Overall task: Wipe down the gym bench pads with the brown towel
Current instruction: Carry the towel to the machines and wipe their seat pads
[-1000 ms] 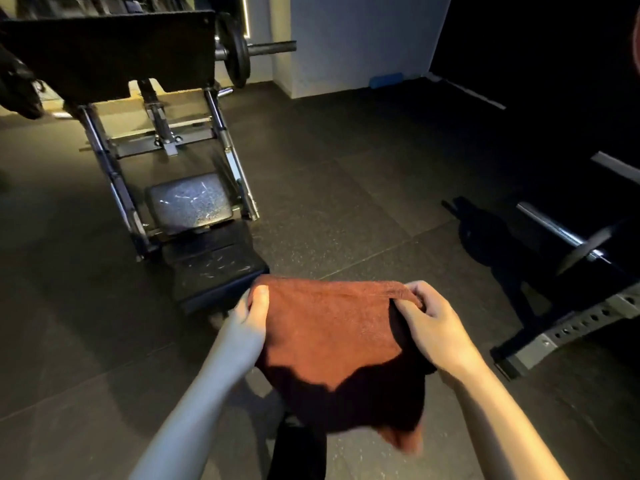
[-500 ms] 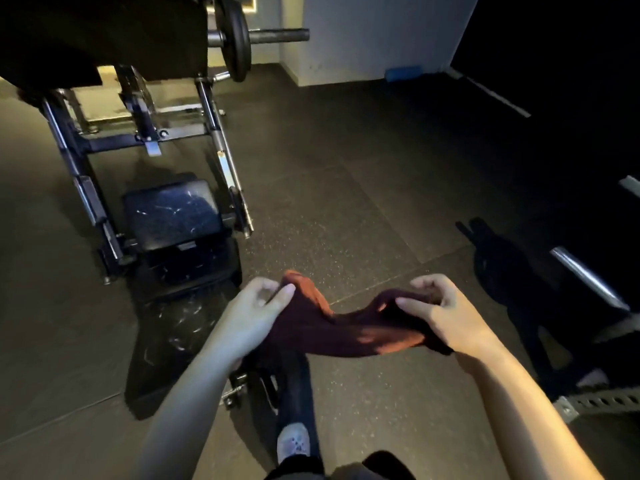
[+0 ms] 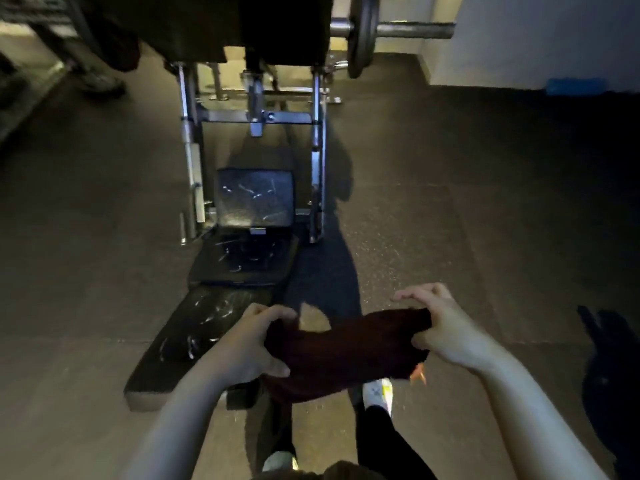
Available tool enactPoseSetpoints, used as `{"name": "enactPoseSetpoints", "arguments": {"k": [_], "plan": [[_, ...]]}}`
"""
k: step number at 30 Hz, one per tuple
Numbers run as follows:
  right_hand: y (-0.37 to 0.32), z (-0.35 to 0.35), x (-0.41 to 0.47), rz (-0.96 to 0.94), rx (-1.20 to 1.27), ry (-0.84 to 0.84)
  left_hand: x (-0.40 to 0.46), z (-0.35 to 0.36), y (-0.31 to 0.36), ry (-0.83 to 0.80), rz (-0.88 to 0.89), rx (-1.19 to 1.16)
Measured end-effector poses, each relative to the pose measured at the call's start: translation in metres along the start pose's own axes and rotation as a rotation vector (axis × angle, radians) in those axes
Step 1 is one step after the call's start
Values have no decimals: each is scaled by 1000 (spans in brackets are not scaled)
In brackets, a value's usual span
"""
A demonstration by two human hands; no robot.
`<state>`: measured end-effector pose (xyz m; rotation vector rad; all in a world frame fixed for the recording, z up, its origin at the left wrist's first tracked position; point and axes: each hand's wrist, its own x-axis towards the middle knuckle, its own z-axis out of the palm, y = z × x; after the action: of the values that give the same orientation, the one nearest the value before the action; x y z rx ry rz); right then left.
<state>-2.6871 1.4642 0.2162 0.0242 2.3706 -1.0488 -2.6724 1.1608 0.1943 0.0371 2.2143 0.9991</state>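
The brown towel [image 3: 346, 355] hangs bunched between both hands, above the floor just right of the bench. My left hand [image 3: 249, 344] grips its left end and my right hand [image 3: 440, 327] pinches its right end. The black bench runs away from me: a long near pad [image 3: 187, 337] with white smears, a middle pad [image 3: 242, 261], and a tilted seat pad [image 3: 256, 197] by the metal frame. The towel touches no pad.
A steel machine frame [image 3: 315, 161] stands behind the pads, with a barbell and weight plate [image 3: 362, 32] at the top. Dark rubber floor spreads on both sides. My feet [image 3: 377, 393] stand below the towel. A white wall rises at the back right.
I have stepped closer and turned to face the bench lengthwise. The towel went from spread flat to bunched between my hands, which moved slightly apart.
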Motion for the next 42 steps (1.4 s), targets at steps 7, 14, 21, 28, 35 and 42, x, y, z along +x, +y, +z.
{"name": "enactPoseSetpoints", "arguments": {"k": [7,14,21,28,35,42], "plan": [[17,-71,95,-231,-441,-108,47,22,54,123,-117,38],[4,-82,167,-340,-605,-476,65,22,73,261,-281,132],[-47,-66,228,-417,-658,-707,74,-6,29,282,-396,5],[-108,-70,293,-468,-919,-433,127,-89,2,229,-313,-69],[-172,-50,341,-619,-980,-241,137,-133,-20,432,-363,-14],[-203,5,381,-870,-972,-259,115,-91,-55,709,-551,-178]]}}
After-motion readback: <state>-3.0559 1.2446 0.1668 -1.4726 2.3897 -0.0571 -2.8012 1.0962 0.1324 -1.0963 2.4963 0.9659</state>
